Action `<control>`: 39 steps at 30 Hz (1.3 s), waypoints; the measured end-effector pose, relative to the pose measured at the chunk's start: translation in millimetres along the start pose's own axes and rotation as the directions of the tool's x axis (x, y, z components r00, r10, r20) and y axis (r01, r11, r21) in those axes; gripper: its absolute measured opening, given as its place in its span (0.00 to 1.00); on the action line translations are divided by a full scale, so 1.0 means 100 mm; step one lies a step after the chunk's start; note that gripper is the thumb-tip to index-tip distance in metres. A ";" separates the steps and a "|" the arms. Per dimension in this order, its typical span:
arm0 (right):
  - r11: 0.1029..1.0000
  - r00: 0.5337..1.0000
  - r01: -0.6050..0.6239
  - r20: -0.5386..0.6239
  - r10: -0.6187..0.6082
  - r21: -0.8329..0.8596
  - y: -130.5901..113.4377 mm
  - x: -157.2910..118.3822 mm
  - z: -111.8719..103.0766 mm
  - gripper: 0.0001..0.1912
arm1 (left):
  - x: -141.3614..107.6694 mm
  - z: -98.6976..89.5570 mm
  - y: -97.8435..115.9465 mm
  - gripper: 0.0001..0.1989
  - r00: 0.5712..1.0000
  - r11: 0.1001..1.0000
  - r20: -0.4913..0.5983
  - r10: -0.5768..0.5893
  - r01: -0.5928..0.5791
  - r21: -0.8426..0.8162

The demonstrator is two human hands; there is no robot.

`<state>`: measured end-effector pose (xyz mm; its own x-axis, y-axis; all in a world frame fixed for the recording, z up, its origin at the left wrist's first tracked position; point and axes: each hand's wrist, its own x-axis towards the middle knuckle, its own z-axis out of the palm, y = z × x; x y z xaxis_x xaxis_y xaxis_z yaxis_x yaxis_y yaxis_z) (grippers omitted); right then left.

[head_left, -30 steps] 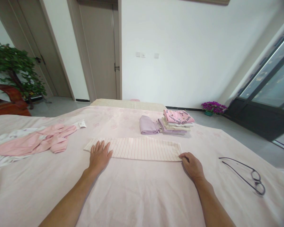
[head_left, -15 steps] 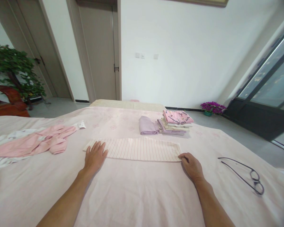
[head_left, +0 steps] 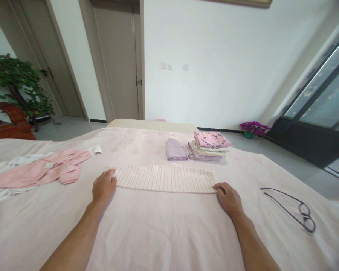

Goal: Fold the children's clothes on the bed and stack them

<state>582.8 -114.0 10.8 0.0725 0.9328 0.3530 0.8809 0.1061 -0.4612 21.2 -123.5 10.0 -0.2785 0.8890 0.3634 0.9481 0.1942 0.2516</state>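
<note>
A pair of cream trousers with thin pinkish stripes (head_left: 164,178) lies flat across the cloth, folded lengthwise into a long strip. My left hand (head_left: 104,185) grips its left end, with fingers curled over the edge and thumb pressed in. At the near right corner, my right hand (head_left: 228,197) pinches the fabric between thumb and bent forefinger. Just beyond the strip sit a folded lilac garment (head_left: 177,149) and a stack of folded clothes (head_left: 211,145) topped by a pink printed piece.
Unfolded pink clothing (head_left: 64,165) and a white patterned garment (head_left: 8,195) lie at the left. Black-framed glasses (head_left: 304,214) rest on the pale pink cloth (head_left: 164,233) at the right. Beyond stand a leafy plant (head_left: 14,81), a wooden chair (head_left: 11,120) and purple flowers (head_left: 254,128).
My left hand has shifted left from lying spread on the trousers and now has its fingers closed on their left end. My right hand stays at the right corner.
</note>
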 end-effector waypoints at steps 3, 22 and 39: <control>1.000 1.000 0.006 0.002 -0.006 0.001 0.00 0.00 0.00 0.14 | 0.01 -0.03 0.00 0.22 0.999 0.999 -0.002 -0.034 0.034 -0.016; 1.000 1.000 0.000 0.002 0.000 0.030 0.01 0.01 0.00 0.14 | 0.03 -0.13 -0.06 0.27 0.957 0.950 0.021 -0.289 0.285 0.125; 0.999 1.000 0.020 0.000 -0.020 0.047 0.04 0.01 0.01 0.14 | 0.05 -0.01 -0.20 0.27 0.954 0.949 -0.020 -0.300 0.301 0.096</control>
<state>585.6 -112.1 8.7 0.0554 0.9305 0.3622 0.8591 0.1404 -0.4922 0.7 -123.2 8.1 -0.5534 0.7812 0.2890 0.8306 0.4916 0.2618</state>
